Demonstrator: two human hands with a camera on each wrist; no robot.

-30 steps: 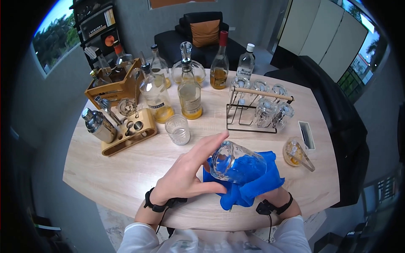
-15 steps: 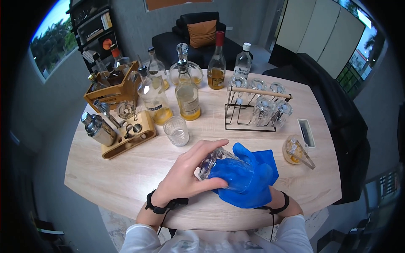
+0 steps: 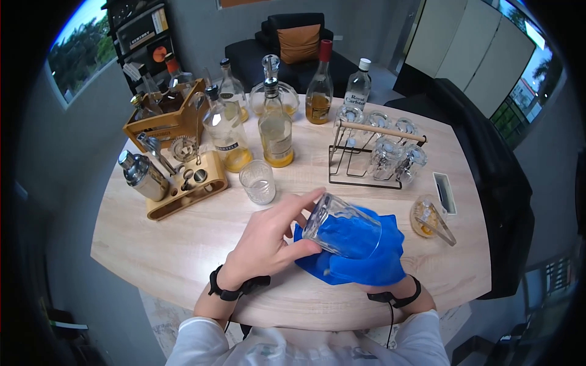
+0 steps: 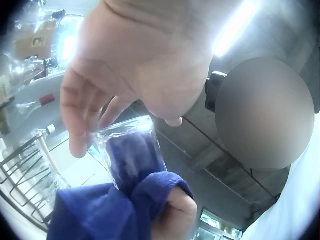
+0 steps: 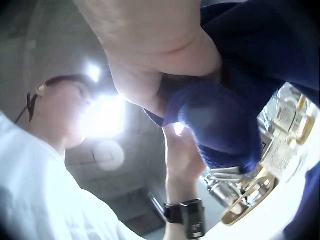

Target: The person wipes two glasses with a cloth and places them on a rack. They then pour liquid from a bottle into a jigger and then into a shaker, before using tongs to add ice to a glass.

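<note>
In the head view, a clear drinking glass (image 3: 321, 224) lies tilted on its side above the near part of the table. My left hand (image 3: 262, 244) holds its thick base end between thumb and fingers. A blue cloth (image 3: 360, 268) is wrapped beneath and around the other end, and its blue shows through the glass wall. My right hand (image 3: 395, 287) is mostly hidden under this cloth, gripping it around the glass. In the left wrist view, the right thumb (image 4: 181, 206) pokes out beside the cloth's fold.
A second patterned tumbler (image 3: 257, 183) stands ahead of the left hand. Farther back are several bottles (image 3: 278, 134) and a wooden crate (image 3: 165, 131). At left sits a bar-tool stand (image 3: 189, 189) with a shaker (image 3: 143, 175). A rack of glasses (image 3: 366, 183) and a bowl with tongs (image 3: 427, 216) are at right.
The cloth first rose over the glass's far side, then dropped lower again, baring more of the glass. The glass has shifted and turned within the hands.
</note>
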